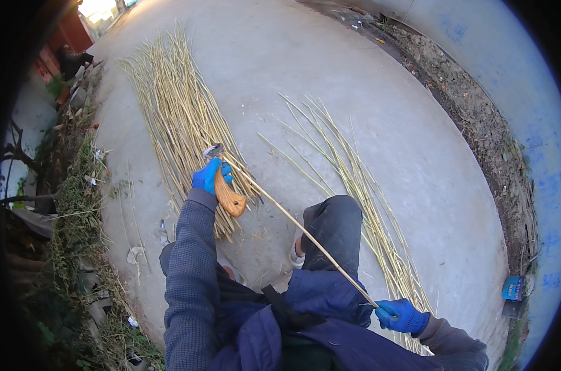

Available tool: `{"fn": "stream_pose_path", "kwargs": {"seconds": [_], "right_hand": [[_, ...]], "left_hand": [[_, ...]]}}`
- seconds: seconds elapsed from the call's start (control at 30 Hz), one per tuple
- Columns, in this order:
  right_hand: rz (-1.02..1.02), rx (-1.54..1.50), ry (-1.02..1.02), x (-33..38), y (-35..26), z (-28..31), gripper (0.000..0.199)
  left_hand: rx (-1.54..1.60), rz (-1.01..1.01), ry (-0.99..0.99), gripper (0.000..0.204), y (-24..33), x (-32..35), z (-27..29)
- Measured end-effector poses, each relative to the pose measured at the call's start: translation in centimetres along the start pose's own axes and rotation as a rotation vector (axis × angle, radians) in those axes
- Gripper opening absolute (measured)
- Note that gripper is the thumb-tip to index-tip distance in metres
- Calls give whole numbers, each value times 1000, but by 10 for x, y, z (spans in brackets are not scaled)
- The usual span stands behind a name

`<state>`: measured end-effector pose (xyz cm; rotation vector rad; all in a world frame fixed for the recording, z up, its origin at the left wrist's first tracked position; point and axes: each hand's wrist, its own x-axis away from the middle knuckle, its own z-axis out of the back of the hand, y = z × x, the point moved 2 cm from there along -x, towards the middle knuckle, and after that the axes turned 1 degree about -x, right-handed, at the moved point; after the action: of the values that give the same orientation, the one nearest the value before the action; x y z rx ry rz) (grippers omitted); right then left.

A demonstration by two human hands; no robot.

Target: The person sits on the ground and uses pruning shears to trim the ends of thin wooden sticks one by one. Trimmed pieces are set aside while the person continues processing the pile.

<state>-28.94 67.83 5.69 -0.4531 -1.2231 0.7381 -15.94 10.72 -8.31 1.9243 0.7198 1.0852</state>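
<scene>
My left hand point(212, 175), in a blue glove, is closed around a tool with a curved wooden handle point(230, 198). A short metal head point(213, 151) shows at its upper end; its exact kind I cannot make out. One long, thin stick point(305, 234) slants from beside the tool's head down to the lower right. Gripping the stick's near end is my blue-gloved right hand point(402, 316), beside my hip. Behind and under my left hand lies a large pile of tan sticks point(180, 111). A looser bundle of paler, greenish sticks point(370, 207) lies at my right.
Concrete ground point(280, 55) runs between a weedy strip point(76, 216) on the left and a dirt strip point(478, 105) along a pale wall point(549, 204). A blue container point(513, 288) stands at the right edge. My bent knee point(334, 229) rises beneath the stick.
</scene>
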Motion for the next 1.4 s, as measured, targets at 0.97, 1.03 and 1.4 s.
{"fn": "stream_pose_path", "kwargs": {"seconds": [0.97,1.03,1.4], "right_hand": [[-60,-197,260,-91,-81,39,33],[15,-185,242,-90,-77,38,32],[177,-51,376,-60,-58,41,28]], "left_hand": [[-127,177,-306,51,-47,81,-128],[-151,210,-363,48,-52,97,-132],[-185,126,-444,45,-25,101,-163]]}}
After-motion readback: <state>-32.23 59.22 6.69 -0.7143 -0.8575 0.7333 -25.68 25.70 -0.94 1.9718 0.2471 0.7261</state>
